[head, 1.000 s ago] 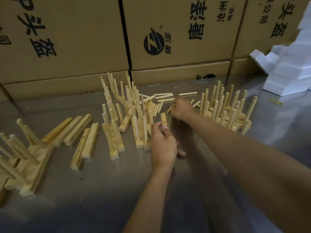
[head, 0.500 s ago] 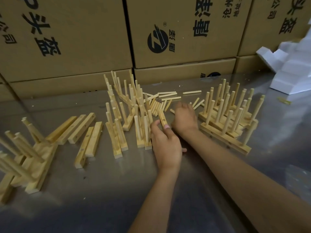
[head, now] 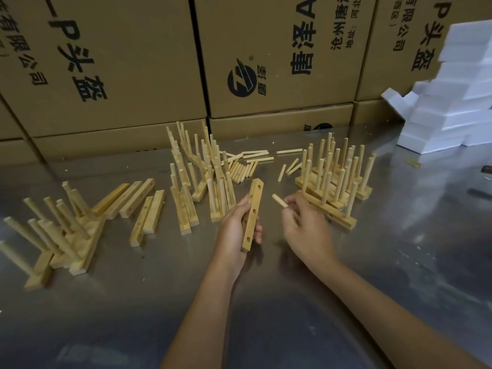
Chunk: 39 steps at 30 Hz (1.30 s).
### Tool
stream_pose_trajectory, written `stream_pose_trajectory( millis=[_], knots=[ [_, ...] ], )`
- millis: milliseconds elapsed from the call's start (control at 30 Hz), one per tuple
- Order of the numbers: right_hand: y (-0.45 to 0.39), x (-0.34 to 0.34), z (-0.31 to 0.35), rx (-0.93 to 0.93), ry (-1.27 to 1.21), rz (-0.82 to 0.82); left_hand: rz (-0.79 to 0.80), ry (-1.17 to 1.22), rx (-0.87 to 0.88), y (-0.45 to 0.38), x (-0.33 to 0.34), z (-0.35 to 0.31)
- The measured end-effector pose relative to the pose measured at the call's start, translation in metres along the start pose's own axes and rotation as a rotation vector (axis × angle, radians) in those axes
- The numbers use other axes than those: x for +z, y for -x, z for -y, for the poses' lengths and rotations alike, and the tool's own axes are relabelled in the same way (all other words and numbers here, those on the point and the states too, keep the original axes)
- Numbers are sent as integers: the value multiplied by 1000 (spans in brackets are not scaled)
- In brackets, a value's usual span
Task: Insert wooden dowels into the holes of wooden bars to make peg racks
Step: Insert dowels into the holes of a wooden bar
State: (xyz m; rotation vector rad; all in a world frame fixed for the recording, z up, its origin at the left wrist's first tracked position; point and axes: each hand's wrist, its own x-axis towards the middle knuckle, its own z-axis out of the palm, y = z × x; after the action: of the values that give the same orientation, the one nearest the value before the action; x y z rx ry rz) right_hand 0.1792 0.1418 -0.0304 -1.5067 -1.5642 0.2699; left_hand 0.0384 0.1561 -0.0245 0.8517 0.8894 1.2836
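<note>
The left hand [head: 234,230] grips one bar [head: 252,214] with three holes showing, lifted above the steel table [head: 266,302]. Just right of the bar, the right hand [head: 306,227] pinches one dowel [head: 279,201]. Beyond the bar lie loose dowels [head: 245,166], too many to count. Five empty bars [head: 138,201] lie left of it.

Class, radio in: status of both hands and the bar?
Left hand grips empty bar. Right hand pinches one dowel, clear of the holes. Nothing between them.
</note>
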Motion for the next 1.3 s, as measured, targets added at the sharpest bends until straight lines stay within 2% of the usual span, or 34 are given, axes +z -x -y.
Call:
stream_pose_trajectory(
  millis=[200,533,700,967,1133,1200,1300],
  knots=[
    [5,-19,4,-163,-21,-33,127,-165,-16,16,-1,-4],
    [-12,-25,-15,-191,5,22,200,-250,-47,10,-7,-7],
    [-12,-22,-17,-68,-110,40,203,-259,-47,8,-8,-6],
    [-20,-33,-5,209,-290,73,199,-423,5,8,0,-1],
    [-20,-48,9,254,-654,227,179,-298,-65,6,1,-6],
    [-18,-44,8,236,-616,230,138,-197,-99,5,1,-8],
    [-17,-27,1,186,-323,210,87,-66,-138,1,-3,-12]
  ],
)
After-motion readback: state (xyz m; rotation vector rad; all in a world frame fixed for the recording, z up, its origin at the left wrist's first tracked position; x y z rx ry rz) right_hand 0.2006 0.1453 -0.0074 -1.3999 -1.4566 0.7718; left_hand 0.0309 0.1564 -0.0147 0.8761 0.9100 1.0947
